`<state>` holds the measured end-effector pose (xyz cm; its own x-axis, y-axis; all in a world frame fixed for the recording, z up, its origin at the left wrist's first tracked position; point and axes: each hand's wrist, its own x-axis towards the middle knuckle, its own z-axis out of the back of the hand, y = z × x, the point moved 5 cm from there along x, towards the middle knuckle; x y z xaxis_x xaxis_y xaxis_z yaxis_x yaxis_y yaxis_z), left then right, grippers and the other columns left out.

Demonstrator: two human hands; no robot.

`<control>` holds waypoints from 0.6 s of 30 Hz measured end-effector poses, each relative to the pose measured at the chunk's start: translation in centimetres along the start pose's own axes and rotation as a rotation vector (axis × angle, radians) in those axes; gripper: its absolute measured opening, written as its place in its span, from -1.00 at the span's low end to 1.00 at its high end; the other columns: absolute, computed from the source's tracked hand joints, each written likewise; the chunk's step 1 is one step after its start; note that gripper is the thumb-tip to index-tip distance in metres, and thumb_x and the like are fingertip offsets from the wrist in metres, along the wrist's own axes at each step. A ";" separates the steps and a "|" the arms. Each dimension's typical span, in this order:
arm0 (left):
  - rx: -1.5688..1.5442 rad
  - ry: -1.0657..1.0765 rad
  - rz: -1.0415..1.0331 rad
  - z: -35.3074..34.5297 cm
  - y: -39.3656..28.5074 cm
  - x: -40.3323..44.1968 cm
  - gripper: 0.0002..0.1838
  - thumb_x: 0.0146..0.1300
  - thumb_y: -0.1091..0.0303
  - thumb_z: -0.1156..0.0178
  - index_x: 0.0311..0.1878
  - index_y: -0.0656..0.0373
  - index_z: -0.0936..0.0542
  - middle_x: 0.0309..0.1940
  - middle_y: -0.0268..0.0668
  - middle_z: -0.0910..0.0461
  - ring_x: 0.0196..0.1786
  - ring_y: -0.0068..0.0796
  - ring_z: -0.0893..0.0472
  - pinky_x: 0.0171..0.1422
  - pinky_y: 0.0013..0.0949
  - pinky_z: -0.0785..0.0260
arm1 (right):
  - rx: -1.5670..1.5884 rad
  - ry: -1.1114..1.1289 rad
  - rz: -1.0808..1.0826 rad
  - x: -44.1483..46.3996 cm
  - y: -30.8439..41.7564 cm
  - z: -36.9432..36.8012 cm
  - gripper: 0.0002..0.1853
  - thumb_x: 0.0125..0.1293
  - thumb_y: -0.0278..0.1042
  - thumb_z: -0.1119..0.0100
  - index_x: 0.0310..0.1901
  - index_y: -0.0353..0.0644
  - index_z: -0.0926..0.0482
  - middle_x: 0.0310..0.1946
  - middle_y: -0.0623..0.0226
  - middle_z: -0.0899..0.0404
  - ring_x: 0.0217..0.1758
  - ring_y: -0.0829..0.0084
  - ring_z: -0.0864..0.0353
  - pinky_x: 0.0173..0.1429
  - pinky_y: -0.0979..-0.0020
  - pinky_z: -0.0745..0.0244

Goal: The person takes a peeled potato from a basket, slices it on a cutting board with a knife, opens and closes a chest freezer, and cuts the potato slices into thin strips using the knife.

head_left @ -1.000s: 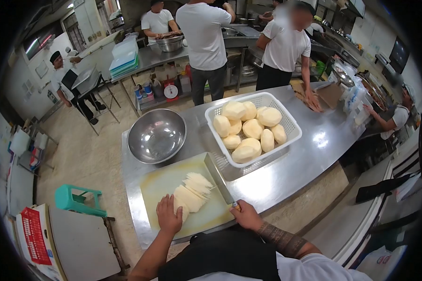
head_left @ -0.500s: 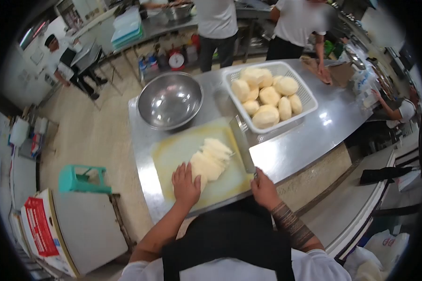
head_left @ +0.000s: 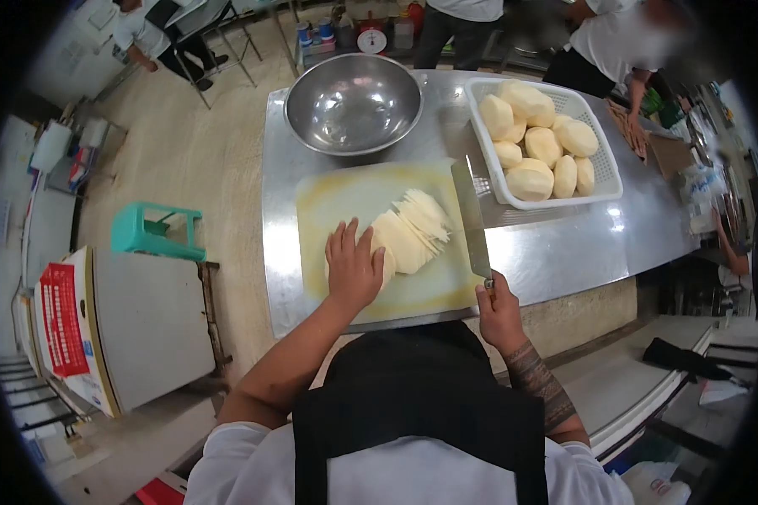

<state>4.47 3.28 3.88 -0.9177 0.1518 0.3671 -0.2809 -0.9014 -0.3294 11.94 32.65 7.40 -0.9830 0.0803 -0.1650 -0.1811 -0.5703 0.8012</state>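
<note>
My left hand (head_left: 355, 268) lies flat with its fingers spread over the near-left end of a sliced, peeled pale-yellow root vegetable (head_left: 413, 231). Its thin slices fan out toward the right on a yellow-stained cutting board (head_left: 337, 189). In my right hand (head_left: 500, 313) is the handle of a large broad-bladed kitchen knife (head_left: 473, 220). The blade points away from me along the board's right edge, apart from the slices. Part of the vegetable is hidden beneath my left hand.
A steel bowl (head_left: 354, 105) stands behind the board. To its right, a white plastic basket (head_left: 564, 201) holds several whole peeled roots. Both are on a steel table (head_left: 547, 257). A green stool (head_left: 158, 229) is at left. Other people stand beyond the table, one person's hand (head_left: 637, 135) at its far right.
My view has tilted, so the table and its contents appear higher and further right. My left hand stays on the vegetable, and the knife remains in my right hand beside the slices.
</note>
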 end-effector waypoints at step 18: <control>0.061 0.070 0.083 -2.7 -3.9 3.7 -0.70 0.28 0.39 -0.15 0.08 0.10 -0.60 -0.02 -0.13 -0.56 0.07 -0.06 -0.55 0.24 0.02 -0.30 | -0.391 0.469 0.308 3.6 9.5 1.0 -0.59 0.63 -0.20 -0.07 0.32 -0.31 -0.43 -0.25 -0.17 -0.74 -0.14 -0.20 -0.76 -0.03 -0.13 -0.63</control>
<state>1.41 8.51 4.15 -0.9550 0.1018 0.2786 -0.1878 -0.9346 -0.3021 6.69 28.35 14.95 -0.8549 -0.4457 -0.2655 0.2155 -0.7706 0.5998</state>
